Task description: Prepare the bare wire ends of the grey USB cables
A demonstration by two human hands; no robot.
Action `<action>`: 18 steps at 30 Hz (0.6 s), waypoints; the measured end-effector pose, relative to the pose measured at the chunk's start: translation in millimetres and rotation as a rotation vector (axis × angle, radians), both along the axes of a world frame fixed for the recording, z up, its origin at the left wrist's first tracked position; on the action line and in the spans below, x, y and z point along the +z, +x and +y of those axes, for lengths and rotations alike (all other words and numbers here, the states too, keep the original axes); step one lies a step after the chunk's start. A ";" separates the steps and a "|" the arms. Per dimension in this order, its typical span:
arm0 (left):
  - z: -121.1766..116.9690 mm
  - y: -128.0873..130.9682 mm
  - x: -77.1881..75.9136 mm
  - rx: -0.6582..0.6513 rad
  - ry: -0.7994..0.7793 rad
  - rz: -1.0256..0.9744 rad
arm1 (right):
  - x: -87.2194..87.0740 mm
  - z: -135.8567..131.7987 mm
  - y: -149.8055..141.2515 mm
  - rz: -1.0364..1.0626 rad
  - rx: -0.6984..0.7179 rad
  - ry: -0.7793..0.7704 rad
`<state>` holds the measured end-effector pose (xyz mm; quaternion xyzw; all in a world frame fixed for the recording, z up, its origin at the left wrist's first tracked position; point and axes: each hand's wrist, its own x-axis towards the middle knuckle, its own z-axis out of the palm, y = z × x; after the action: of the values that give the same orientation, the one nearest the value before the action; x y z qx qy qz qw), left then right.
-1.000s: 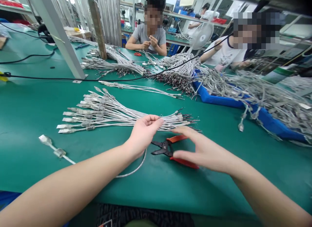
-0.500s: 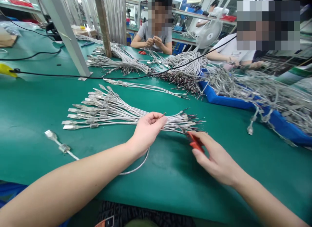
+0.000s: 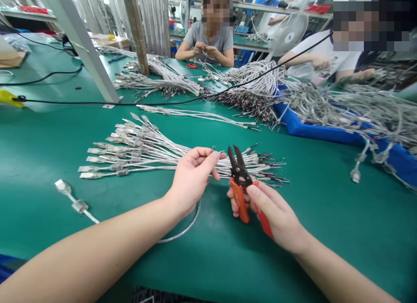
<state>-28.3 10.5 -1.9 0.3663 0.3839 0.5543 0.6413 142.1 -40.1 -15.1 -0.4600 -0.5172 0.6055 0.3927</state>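
A cable (image 3: 91,216) is pinched near its wire ends (image 3: 213,149) between thumb and fingers of the left hand (image 3: 194,176), above the near side of the desk (image 3: 208,255); pliers (image 3: 240,177) are gripped by their handles in the right hand (image 3: 273,209), jaws parted and pointed to the far side, just right of the wire ends but apart from them. For a clean approach, the wire ends are best held fanned and free of the fingertips, the jaws set square to one wire, and the handles squeezed lightly so that fine strands are not nicked. The cable is sheathed in glossy, whitish plastic, bent in a loose curve, with a flat plug (image 3: 63,187) and a chunky, clear bead (image 3: 80,205) at left. Similar slim cables are fanned in a bundle (image 3: 153,153) behind.
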 end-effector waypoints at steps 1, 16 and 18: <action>-0.4 0.6 -0.5 -0.007 0.000 0.008 | -0.4 -1.4 1.0 -0.016 0.006 -0.007; -3.6 4.2 -1.9 -0.068 0.006 0.088 | -6.3 -3.3 6.5 -0.001 -0.143 0.139; -5.1 5.8 -1.8 -0.078 -0.007 0.104 | -5.9 -2.5 6.2 0.008 -0.171 0.179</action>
<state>-22.5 5.4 -3.7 0.4069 0.4041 0.5079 0.6428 148.3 -42.6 -21.1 -0.4631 -0.5264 0.5230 0.4847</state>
